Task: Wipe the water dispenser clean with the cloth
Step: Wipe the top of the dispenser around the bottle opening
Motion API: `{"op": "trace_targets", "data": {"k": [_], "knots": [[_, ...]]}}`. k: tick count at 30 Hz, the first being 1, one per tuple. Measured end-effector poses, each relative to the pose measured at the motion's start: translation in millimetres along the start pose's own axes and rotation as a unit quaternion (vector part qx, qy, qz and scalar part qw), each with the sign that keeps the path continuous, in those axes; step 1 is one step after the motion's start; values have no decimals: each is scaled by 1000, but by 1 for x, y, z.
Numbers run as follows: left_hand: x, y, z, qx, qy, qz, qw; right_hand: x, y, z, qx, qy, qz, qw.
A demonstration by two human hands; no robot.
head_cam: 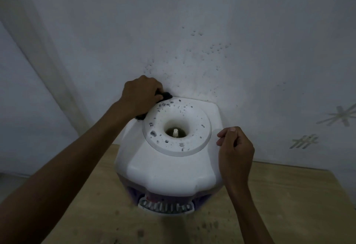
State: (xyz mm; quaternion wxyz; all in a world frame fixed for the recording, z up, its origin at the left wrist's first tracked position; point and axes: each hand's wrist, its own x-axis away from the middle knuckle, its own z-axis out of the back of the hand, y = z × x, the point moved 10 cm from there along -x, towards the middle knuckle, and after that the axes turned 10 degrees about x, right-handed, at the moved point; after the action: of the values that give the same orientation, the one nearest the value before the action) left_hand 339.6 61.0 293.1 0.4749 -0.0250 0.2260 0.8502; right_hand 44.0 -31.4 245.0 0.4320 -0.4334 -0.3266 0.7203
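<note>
A white water dispenser [165,168] stands on a wooden table, seen from above. Its round top ring [194,116] carries dark dirt specks around a central hole with a spike. My left hand [140,95] grips a dark cloth [31,95] at the dispenser's back left corner, pressed against the top. Most of the cloth is hidden under the hand. My right hand [235,149] hovers at the dispenser's right side with fingers curled, holding nothing.
The wooden table [279,205] has dark specks on its surface. A white wall [192,31] rises directly behind the dispenser, spattered with dark spots. The drip tray grille [166,207] sticks out at the dispenser's front.
</note>
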Motion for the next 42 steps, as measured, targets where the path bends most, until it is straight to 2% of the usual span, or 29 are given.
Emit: {"op": "trace_targets", "data": {"k": [9,13,22,27,33,37,42], "knots": [[83,-16,30,24,101,41,994,0,1,-1,-4,0,1,1000],[91,-20,33,27,104,66,992,-1,0,-1,2,-1,2,1000],[20,-38,11,41,62,96,993,1,-1,0,6,2,-5,1000],[52,-42,18,122,56,80,988,1,-3,1,2,-1,-3,1000],[95,-27,27,57,60,51,995,1,0,0,-4,-2,-11,1000],[65,-20,28,-22,18,62,998,1,-1,1,-2,-2,-7,1000],[7,8,8,-87,-41,19,995,1,2,1,-6,0,-11,1000]]}}
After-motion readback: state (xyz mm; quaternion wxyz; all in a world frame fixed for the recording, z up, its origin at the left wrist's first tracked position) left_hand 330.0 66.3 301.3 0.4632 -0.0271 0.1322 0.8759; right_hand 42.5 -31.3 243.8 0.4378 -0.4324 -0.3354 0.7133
